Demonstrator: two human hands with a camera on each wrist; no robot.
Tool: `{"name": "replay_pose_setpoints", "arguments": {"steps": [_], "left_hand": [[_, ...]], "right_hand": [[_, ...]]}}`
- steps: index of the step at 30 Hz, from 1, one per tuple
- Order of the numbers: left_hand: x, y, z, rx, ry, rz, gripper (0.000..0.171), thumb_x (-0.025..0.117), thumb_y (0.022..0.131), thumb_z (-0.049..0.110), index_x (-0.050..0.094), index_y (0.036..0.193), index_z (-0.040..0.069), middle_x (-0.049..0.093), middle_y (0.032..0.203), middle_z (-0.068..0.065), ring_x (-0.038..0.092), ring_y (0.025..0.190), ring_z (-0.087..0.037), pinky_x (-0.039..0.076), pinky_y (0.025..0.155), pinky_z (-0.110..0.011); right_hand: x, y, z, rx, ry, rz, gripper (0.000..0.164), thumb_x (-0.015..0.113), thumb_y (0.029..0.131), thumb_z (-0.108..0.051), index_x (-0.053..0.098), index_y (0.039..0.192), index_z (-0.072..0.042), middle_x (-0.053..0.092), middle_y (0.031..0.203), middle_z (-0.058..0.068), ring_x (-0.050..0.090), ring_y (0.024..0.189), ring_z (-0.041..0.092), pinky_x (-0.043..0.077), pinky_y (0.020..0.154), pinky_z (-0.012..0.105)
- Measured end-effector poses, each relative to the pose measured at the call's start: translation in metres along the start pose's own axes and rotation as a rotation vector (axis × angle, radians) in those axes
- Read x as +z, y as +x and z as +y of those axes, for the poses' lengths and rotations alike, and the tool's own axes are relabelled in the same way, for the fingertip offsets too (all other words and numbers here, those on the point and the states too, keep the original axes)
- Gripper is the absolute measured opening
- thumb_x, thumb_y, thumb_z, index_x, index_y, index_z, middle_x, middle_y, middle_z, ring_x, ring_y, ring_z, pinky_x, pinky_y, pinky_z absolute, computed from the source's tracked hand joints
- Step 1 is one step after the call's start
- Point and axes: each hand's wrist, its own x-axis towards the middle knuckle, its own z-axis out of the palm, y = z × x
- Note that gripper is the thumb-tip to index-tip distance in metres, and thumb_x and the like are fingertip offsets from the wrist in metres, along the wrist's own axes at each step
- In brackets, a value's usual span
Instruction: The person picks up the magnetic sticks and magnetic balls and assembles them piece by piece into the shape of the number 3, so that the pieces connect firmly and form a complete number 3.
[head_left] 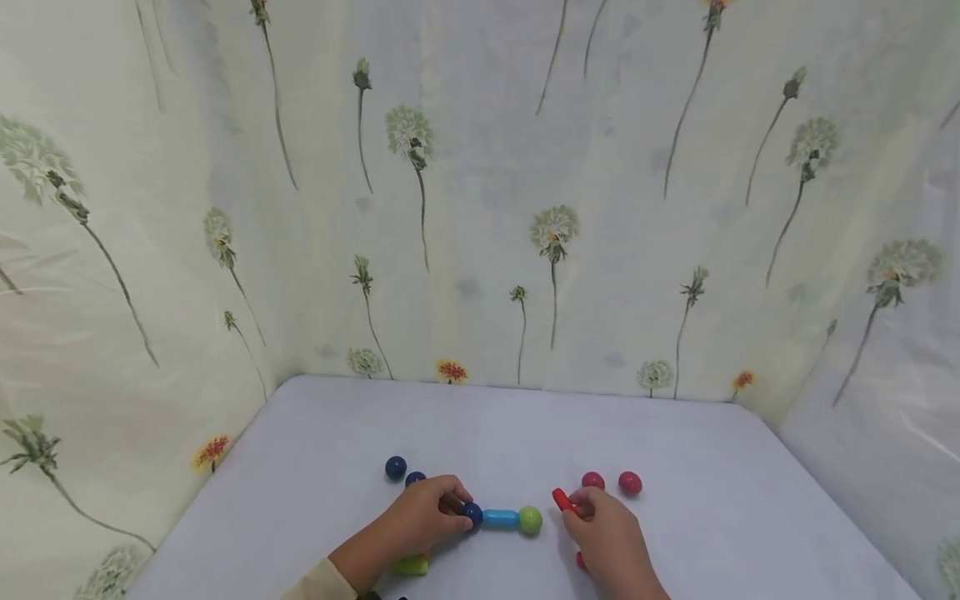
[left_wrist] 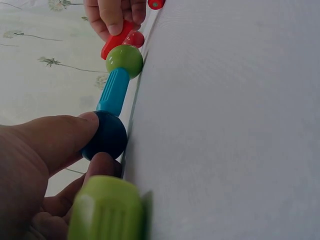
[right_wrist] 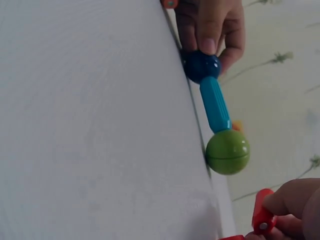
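My left hand (head_left: 425,514) pinches a dark blue ball (left_wrist: 108,136) between thumb and fingers. A light blue rod (head_left: 501,518) joins that ball to a green ball (head_left: 530,520), and the three make one straight piece lying across the table in the head view. To the right of the green ball, my right hand (head_left: 609,533) grips a short red rod (head_left: 562,500) between thumb and fingers. One end face of the red rod, with a small metallic dot (right_wrist: 263,226), shows in the right wrist view. A gap separates this rod from the green ball.
Two red balls (head_left: 630,483) sit beyond my right hand. Another red piece (head_left: 581,561) lies partly behind that hand. Two more dark blue balls (head_left: 396,467) are beyond my left hand, one partly covered. A yellow-green rod (head_left: 409,566) lies near my left wrist. Flowered curtain surrounds the white table (head_left: 465,425).
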Motion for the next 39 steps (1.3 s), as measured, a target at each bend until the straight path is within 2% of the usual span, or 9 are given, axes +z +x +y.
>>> {"name": "replay_pose_setpoints", "arguments": {"steps": [6,11,16,26,32,39], "left_hand": [[-0.001,0.001,0.0,0.002,0.0,0.0,0.022,0.085,0.088,0.022,0.07,0.103,0.027,0.072,0.1,0.009,0.065,0.093,-0.014,0.054,0.089,-0.045],[0.001,0.001,-0.001,-0.021,0.001,-0.008,0.022,0.086,0.088,0.024,0.07,0.103,0.028,0.072,0.099,0.009,0.064,0.093,-0.014,0.054,0.09,-0.046],[0.002,-0.001,-0.001,-0.029,0.007,0.01,0.022,0.086,0.088,0.022,0.07,0.103,0.027,0.071,0.098,0.009,0.064,0.093,-0.014,0.054,0.091,-0.046],[0.002,-0.003,0.0,-0.035,-0.007,-0.023,0.022,0.085,0.088,0.021,0.069,0.102,0.026,0.072,0.098,0.008,0.064,0.092,-0.015,0.054,0.091,-0.046],[0.001,-0.002,0.003,-0.04,0.01,-0.007,0.022,0.086,0.088,0.022,0.069,0.102,0.027,0.072,0.099,0.008,0.064,0.093,-0.015,0.055,0.093,-0.046],[0.001,-0.001,0.004,-0.016,0.015,0.002,0.022,0.086,0.088,0.023,0.069,0.102,0.027,0.072,0.098,0.008,0.064,0.093,-0.015,0.055,0.092,-0.045]], "right_hand": [[0.007,0.005,-0.009,-0.036,0.057,0.043,0.027,0.078,0.093,-0.019,0.07,0.115,-0.006,0.071,0.097,0.005,0.062,0.084,0.02,0.059,0.072,0.032],[0.016,0.01,-0.013,-0.041,0.089,0.067,0.03,0.077,0.093,-0.018,0.07,0.119,-0.004,0.072,0.098,0.007,0.063,0.084,0.02,0.06,0.072,0.032],[0.027,0.017,-0.023,-0.022,0.131,0.07,0.031,0.077,0.094,-0.019,0.071,0.121,-0.005,0.072,0.1,0.008,0.063,0.087,0.022,0.059,0.07,0.03],[0.044,0.01,-0.037,0.076,0.237,0.081,0.034,0.078,0.093,-0.02,0.069,0.122,-0.005,0.07,0.104,0.012,0.062,0.083,0.021,0.055,0.065,0.026],[0.05,0.011,-0.038,0.066,0.282,0.082,0.035,0.078,0.094,-0.021,0.068,0.123,-0.007,0.07,0.107,0.012,0.063,0.086,0.022,0.058,0.067,0.027],[0.053,0.014,-0.036,0.06,0.276,0.082,0.033,0.079,0.092,-0.02,0.067,0.12,-0.007,0.069,0.105,0.01,0.063,0.089,0.022,0.06,0.07,0.028]]}}
